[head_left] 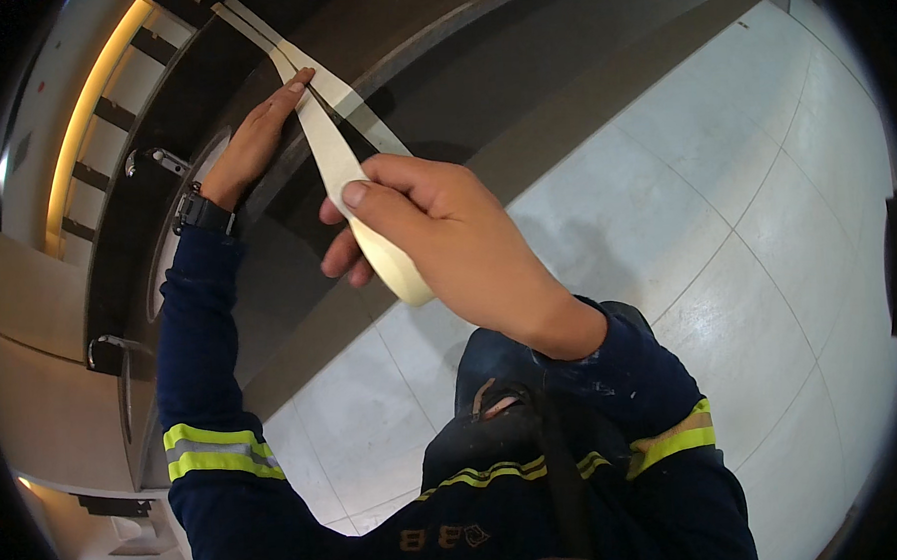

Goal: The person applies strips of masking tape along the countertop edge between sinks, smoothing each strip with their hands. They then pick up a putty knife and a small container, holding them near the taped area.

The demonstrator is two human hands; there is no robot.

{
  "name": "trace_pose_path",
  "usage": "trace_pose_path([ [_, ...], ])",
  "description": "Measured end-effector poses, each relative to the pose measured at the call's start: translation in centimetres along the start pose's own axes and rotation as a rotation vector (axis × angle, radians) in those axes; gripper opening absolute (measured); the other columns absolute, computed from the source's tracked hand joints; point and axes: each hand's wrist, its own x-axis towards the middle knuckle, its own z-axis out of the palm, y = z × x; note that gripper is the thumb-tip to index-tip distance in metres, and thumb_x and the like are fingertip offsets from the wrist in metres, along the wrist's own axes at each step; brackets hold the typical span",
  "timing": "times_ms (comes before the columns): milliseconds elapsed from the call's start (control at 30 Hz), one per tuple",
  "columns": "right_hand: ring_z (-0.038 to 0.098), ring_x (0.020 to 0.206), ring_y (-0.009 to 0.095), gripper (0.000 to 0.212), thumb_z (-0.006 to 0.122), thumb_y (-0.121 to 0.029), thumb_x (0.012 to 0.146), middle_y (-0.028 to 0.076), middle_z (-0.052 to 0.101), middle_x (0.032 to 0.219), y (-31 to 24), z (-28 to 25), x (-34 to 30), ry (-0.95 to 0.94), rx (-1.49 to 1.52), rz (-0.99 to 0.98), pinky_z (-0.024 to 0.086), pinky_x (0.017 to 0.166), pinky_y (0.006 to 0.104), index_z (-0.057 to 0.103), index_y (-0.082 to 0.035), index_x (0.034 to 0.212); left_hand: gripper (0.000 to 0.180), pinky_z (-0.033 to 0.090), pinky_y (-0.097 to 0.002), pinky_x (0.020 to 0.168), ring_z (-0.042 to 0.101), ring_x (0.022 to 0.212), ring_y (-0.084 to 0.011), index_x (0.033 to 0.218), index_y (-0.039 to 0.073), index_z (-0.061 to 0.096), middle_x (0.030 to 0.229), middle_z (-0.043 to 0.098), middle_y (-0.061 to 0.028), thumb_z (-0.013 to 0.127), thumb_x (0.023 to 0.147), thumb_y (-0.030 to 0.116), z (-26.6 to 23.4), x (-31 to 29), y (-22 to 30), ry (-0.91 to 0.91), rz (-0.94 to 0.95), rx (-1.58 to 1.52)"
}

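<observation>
Slanting from the upper left to the frame's middle, the pale strip [331, 145] is pinched in the right hand [451, 225]. Higher up, the left hand [251, 148] has straight fingers, tips at the strip, by the dark table [352, 29].

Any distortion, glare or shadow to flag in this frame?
Head view: fisheye curves lines on the tiled floor, corners black; head view: yellow light strip glows at upper left; head view: faint glare on the floor, soft shadow beside the right hand.
</observation>
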Motion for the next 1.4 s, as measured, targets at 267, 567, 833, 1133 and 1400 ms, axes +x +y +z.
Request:
trace_pose_path([
  [267,0.069,0.075,0.015,0.035,0.049,-0.028,0.109,0.013,0.074,0.086,0.0,-0.8,-0.4,0.011,-0.009,0.017,0.055,0.070,0.0269,0.066,0.003,0.111,0.068,0.021,-0.0322,0.125,0.033,0.152,-0.0268,0.155,-0.003,0.040,0.163,0.039,-0.0178,0.045,0.108,0.046,0.5,0.1,0.8,0.018,-0.017,0.055],
  [567,0.070,0.076,0.016,0.036,0.050,-0.028,0.109,0.014,0.073,0.086,0.5,-0.9,-0.5,-0.001,-0.027,0.049,0.056,0.071,0.0278,0.065,0.004,0.111,0.065,0.018,-0.0328,0.126,0.031,0.154,-0.0266,0.157,0.001,0.040,0.164,0.038,-0.0163,0.045,0.109,0.045,0.2,0.1,0.8,0.009,-0.005,0.132],
  [833,0.070,0.077,0.017,0.034,0.049,-0.026,0.109,0.014,0.073,0.088,1.2,-1.2,-1.1,0.004,0.007,0.090,0.056,0.074,0.0288,0.065,0.004,0.112,0.068,0.022,-0.0323,0.124,0.035,0.151,-0.0290,0.155,-0.004,0.040,0.161,0.041,-0.0203,0.048,0.108,0.044,0.6,-0.2,1.0,0.026,0.001,0.107],
  [1133,0.069,0.079,0.018,0.032,0.051,-0.026,0.108,0.014,0.073,0.088,7.8,-3.9,-0.8,0.072,0.027,0.175,0.055,0.076,0.0293,0.065,0.003,0.109,0.065,0.022,-0.0351,0.126,0.031,0.153,-0.0311,0.156,0.001,0.041,0.163,0.039,-0.0176,0.047,0.109,0.046,0.4,0.5,0.5,0.039,0.028,0.202],
  [1400,0.070,0.075,0.016,0.031,0.051,-0.026,0.109,0.013,0.074,0.088,12.3,-5.9,1.9,0.077,0.028,0.140,0.055,0.072,0.0287,0.067,0.001,0.106,0.048,0.054,-0.0419,0.096,0.070,0.108,-0.0396,0.130,-0.001,0.066,0.120,0.071,-0.0238,0.065,0.099,0.036,6.1,-4.8,7.1,0.367,0.240,0.532],
])
